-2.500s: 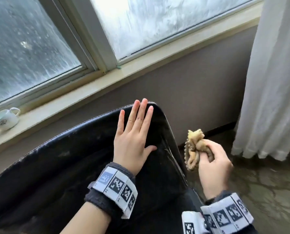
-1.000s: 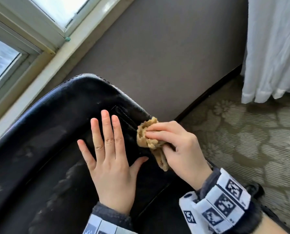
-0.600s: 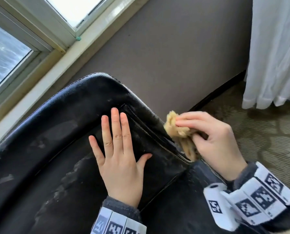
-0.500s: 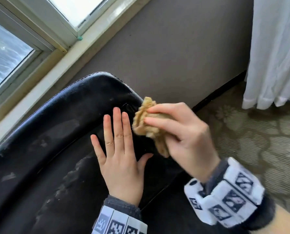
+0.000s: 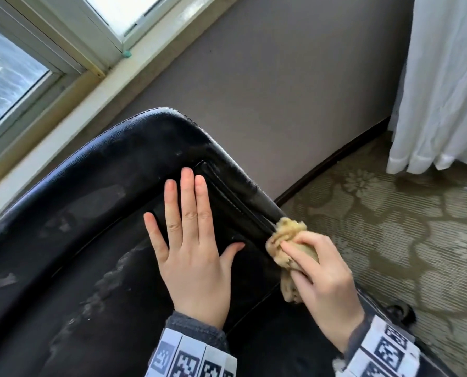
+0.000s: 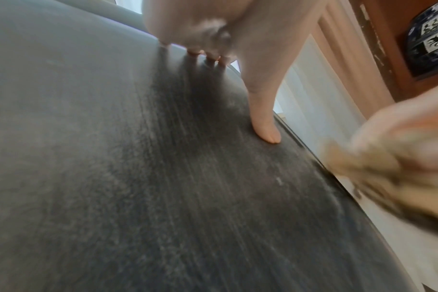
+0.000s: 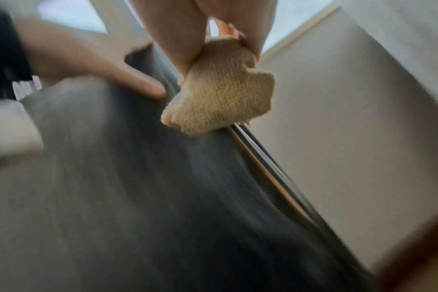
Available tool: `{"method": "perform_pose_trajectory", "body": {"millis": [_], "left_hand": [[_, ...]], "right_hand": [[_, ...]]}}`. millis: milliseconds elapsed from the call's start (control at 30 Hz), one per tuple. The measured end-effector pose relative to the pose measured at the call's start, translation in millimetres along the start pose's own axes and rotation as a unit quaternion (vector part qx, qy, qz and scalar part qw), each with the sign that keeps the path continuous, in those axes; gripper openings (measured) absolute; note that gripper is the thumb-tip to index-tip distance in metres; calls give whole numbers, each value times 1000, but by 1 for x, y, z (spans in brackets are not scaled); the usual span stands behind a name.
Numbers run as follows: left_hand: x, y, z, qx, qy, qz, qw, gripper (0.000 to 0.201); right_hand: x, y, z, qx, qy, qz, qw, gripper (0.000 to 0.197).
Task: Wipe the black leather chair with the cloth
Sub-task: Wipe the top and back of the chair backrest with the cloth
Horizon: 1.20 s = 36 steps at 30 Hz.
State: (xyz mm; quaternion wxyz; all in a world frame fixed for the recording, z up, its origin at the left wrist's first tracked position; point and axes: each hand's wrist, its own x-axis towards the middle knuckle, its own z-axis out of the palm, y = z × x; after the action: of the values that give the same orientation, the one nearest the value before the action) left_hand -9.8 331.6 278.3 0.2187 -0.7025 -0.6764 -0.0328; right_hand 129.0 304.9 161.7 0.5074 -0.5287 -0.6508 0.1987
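The black leather chair fills the lower left of the head view, its back dusty and scuffed. My left hand lies flat on the chair back, fingers straight and spread; its thumb presses the leather in the left wrist view. My right hand grips a bunched tan cloth against the chair's right side edge, just right of the left thumb. In the right wrist view, the cloth hangs from my fingers onto the chair's edge seam.
A grey wall stands close behind the chair under a window sill. A white curtain hangs at the right over patterned carpet. A chair caster shows near the right wrist.
My right hand has slid the cloth down along the chair's right edge from the upper corner. The left hand stays flat on the back.
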Motion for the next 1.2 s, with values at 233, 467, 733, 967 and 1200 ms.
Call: {"method": "perform_pose_trajectory", "body": {"millis": [233, 467, 733, 967, 1200], "left_hand": [[0, 0, 7, 12, 74, 0, 997, 75], [3, -2, 8, 2, 53, -9, 999, 89], [-1, 0, 3, 10, 37, -1, 999, 98], [1, -3, 2, -7, 15, 1, 1000, 100], [-9, 7, -12, -50, -6, 1, 999, 112]], "right_hand": [[78, -64, 22, 67, 116, -106, 985, 21], [78, -57, 31, -10, 98, -104, 990, 19], [63, -57, 9, 35, 89, -65, 993, 26], [64, -51, 25, -21, 52, -81, 995, 27], [-28, 16, 1, -53, -107, 12, 993, 36]]}}
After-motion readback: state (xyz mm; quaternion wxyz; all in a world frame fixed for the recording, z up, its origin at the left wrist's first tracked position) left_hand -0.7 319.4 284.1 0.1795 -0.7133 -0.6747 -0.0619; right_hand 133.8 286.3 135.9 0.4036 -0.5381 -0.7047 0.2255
